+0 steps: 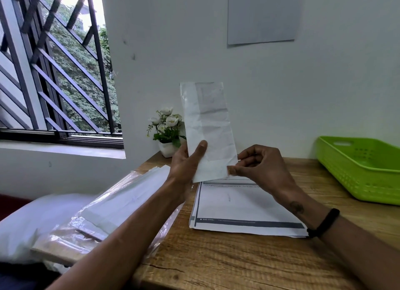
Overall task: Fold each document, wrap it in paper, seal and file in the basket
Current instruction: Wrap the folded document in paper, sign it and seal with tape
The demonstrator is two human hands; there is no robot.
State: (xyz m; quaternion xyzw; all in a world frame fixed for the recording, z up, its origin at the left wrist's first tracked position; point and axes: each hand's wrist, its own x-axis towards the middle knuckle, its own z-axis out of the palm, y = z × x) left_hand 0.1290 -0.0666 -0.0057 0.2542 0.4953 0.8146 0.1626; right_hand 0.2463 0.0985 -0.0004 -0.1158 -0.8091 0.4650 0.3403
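Observation:
I hold a long white paper packet (210, 125) upright above the desk; a darker folded sheet shows through it. My left hand (186, 162) grips its lower left edge, thumb across the front. My right hand (257, 166) pinches its lower right corner. Under the hands a stack of printed documents (244, 211) lies flat on the wooden desk (216, 257). The green plastic basket (363, 170) sits at the desk's right side; nothing shows inside it.
A clear plastic bag of white wrapping paper (121, 201) lies on the desk's left edge, overhanging it. A small potted white flower (167, 134) stands at the back by the wall. A barred window is on the left; a sheet hangs on the wall above.

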